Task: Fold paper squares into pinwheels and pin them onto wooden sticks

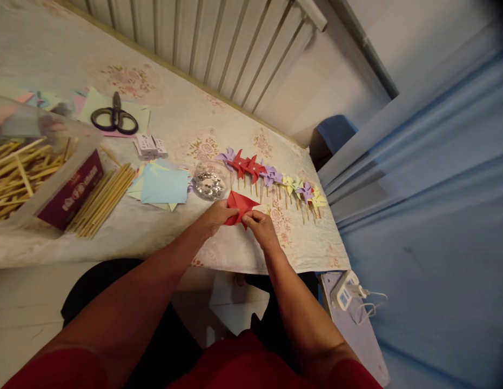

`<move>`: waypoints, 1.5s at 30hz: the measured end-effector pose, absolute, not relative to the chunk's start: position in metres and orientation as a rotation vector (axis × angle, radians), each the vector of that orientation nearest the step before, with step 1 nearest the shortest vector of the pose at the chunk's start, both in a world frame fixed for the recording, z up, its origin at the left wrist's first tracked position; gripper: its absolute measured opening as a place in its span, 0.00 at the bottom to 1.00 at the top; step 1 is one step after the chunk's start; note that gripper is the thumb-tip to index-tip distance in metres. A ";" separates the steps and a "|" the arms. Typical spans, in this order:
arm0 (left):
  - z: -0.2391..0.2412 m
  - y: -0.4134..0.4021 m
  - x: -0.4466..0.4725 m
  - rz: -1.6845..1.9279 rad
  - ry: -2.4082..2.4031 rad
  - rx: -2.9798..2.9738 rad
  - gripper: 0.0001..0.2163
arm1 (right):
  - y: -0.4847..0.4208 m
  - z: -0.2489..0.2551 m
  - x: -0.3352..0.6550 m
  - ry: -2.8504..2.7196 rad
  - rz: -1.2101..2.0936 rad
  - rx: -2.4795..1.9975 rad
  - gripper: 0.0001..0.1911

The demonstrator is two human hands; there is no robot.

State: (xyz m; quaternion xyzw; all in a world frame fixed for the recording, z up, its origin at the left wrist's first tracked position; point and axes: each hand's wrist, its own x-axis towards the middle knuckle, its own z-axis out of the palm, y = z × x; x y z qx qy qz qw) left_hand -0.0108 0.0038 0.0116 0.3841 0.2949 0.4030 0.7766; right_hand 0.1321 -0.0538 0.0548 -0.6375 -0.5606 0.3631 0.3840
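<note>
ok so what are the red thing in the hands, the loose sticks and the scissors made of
Red piece: looks like thin matte paper, sharply creased, pinched by the left hand and right hand. Sticks: probably bamboo or wood, pale tan, straight, unpainted. Scissors: dark handles, likely plastic; blades too small to judge.

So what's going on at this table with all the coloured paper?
A person at the table holds a folded red paper between both hands: the left hand pinches its left side, the right hand its lower corner. Just beyond lies a row of paper pinwheels on sticks, red, purple and yellow. To the left are a clear bowl of small shiny bits, a stack of pale paper squares, a bundle of wooden sticks and scissors.
</note>
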 end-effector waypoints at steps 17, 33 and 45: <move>0.011 0.004 -0.009 0.906 0.683 0.834 0.07 | -0.046 0.037 0.126 -1.163 0.867 -1.777 0.10; 0.018 0.003 -0.010 0.886 0.718 0.796 0.06 | -0.044 0.036 0.122 -1.096 0.876 -1.790 0.07; 0.023 0.001 -0.011 0.872 0.754 0.771 0.06 | -0.043 0.032 0.122 -1.095 0.886 -1.788 0.06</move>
